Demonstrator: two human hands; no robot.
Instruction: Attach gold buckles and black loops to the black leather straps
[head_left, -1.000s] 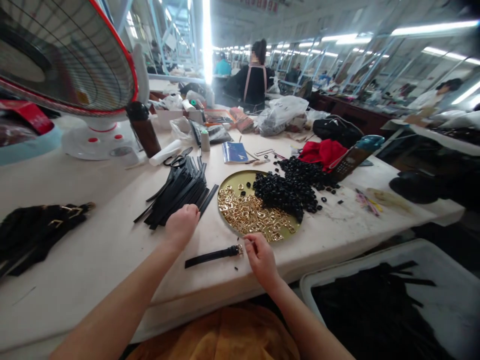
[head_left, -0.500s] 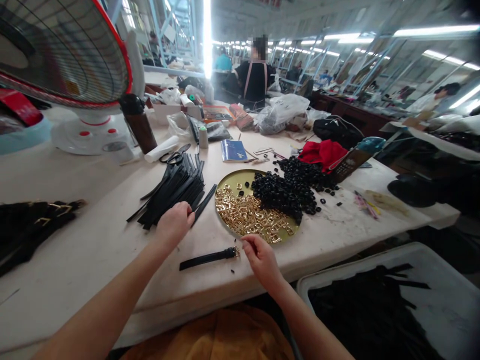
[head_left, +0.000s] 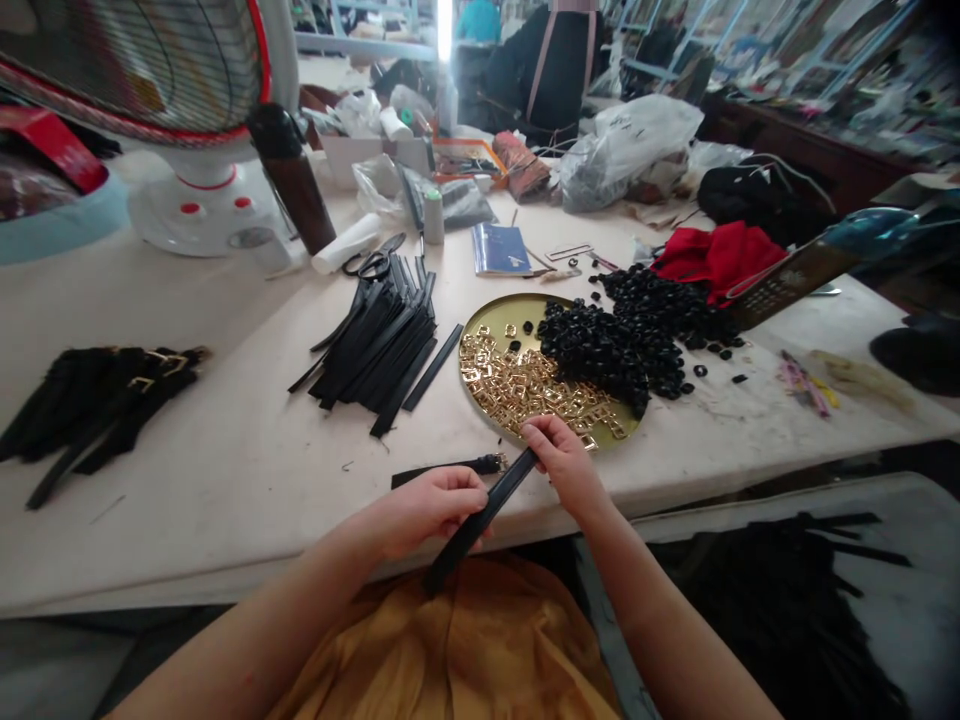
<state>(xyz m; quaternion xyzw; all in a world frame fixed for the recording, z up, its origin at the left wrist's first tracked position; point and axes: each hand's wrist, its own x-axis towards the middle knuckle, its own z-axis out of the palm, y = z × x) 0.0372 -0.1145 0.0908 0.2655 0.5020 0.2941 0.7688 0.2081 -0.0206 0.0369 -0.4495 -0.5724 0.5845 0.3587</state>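
Note:
A black strap (head_left: pixel 457 550) runs slantwise over the table's front edge, held between both hands. My left hand (head_left: pixel 435 505) is closed on its middle, thumb on top. At the strap's upper end my right hand (head_left: pixel 562 460) pinches it, close to the rim of a round gold tray (head_left: pixel 480 310). Gold buckles (head_left: pixel 510 385) and black rings (head_left: pixel 592 345) are heaped in and beside this tray. Just behind my left hand lies another strap with a buckle (head_left: pixel 450 467). A pile of loose black straps (head_left: pixel 375 350) is farther back on the left.
Finished-looking buckled straps (head_left: pixel 112 410) lie at far left, below a fan (head_left: pixel 187 200). Scissors (head_left: pixel 375 262), a dark bottle (head_left: pixel 292 180), a blue booklet (head_left: pixel 501 250) and red cloth (head_left: pixel 716 258) are toward the back. A white bin (head_left: pixel 885 490) with black pieces stands at lower right.
My left hand has come from the strap pile toward my body, bringing a strap. My right hand now grips that strap's upper end. The view has tilted downward.

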